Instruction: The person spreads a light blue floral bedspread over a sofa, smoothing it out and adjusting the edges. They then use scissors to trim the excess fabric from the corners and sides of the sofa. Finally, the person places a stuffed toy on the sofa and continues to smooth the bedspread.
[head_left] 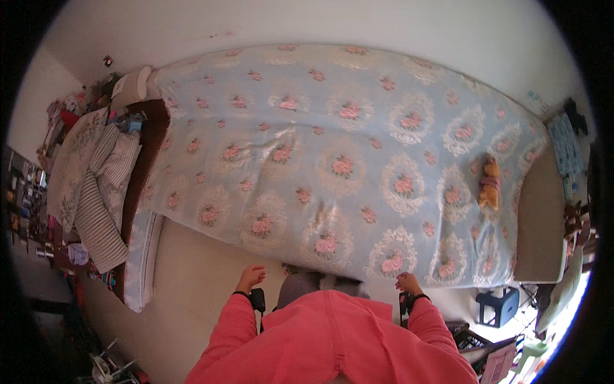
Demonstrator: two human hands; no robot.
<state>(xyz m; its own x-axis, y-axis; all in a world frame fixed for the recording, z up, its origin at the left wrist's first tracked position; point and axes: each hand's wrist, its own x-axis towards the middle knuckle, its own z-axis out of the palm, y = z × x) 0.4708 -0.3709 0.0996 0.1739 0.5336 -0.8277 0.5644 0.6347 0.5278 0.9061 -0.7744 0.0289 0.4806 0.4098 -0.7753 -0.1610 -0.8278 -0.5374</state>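
My left hand (253,276) is in front of me, over the pale floor just short of the bed's near edge. Its fingers are curled in, with nothing seen in them. My right hand (407,283) is level with it, beside the bed's near edge, fingers also curled and no object visible. Dark bands circle both wrists. Ahead of both hands spreads a light blue bedspread (300,173) with pink roses and pale oval wreaths, somewhat creased near the middle. On its right part lies a brown stuffed toy (490,185).
At the left, striped and floral bedding (96,192) is heaped beside a brown headboard (153,128). A mattress edge (146,256) stands near it. To the right are a beige footboard (540,217) and a dark blue stool (499,306). A white wall (358,22) backs the bed.
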